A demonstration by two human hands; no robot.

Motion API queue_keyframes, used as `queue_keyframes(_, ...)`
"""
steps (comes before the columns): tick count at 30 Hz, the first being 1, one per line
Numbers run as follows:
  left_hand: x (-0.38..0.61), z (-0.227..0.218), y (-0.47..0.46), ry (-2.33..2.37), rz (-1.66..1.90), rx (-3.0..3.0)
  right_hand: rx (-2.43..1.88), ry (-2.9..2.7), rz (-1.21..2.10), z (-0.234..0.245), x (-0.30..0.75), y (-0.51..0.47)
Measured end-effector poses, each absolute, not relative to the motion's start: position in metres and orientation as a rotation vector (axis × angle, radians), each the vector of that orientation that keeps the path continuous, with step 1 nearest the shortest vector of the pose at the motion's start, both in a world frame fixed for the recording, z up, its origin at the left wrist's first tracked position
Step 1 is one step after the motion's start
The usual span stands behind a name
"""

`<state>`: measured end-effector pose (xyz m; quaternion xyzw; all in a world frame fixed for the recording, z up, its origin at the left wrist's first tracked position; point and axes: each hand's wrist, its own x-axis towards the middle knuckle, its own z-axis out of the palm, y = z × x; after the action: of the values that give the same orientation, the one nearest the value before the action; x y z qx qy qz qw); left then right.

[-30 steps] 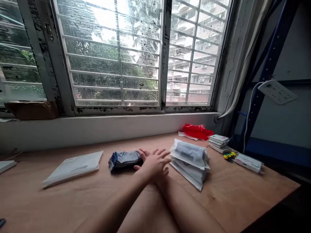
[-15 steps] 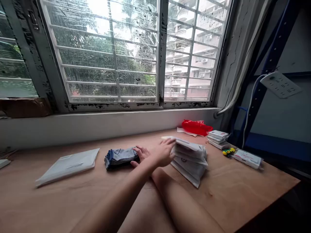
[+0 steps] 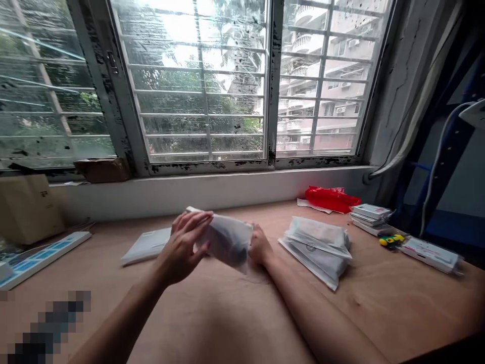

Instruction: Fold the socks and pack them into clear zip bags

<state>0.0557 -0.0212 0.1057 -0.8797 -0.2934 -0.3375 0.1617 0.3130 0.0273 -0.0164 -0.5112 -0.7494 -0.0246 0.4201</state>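
Note:
Between my two hands a frosted plastic bag is held up at a tilt above the table. My left hand has its fingers over the bag's upper left end, thumb below. At the other end, my right hand is closed on the bag's edge. A dark patch shows through the film; whether it lies inside or behind the bag I cannot tell. The folded jeans seen earlier are not plainly visible. Behind my left hand lies another white bag, and a small pile of frosted bags rests to the right.
On the right are a red plastic bag, stacked small boxes, a yellow-green tool and a packaged white item. To the left stand a power strip and a cardboard box. A barred window runs behind the table.
My left hand has come back from the pile on the right and now holds a bag. My right hand has left the folded jeans and grips the bag too. The view has turned left.

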Motion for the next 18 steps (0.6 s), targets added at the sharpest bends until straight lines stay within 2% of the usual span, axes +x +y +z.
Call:
queue_keyframes(3, 0.033, 0.068, -0.012, -0.924, -0.827, -2.522, -1.22, -1.789, -0.073, -0.011, 0.316, 0.021)
queue_keyframes(8, 0.021, 0.022, -0.002, -1.079, -0.863, -2.483, -1.045, -1.844, -0.036, 0.0, 0.314, 0.005)
queue_keyframes(12, 0.022, 0.016, -0.01, -1.044, -0.978, -2.424, -0.95, -1.962, -0.015, 0.007, 0.298, -0.007)
queue_keyframes(18, 0.034, 0.016, -0.03, -0.875, -1.247, -2.364, -0.947, -2.16, -0.155, 0.002, 0.261, -0.027)
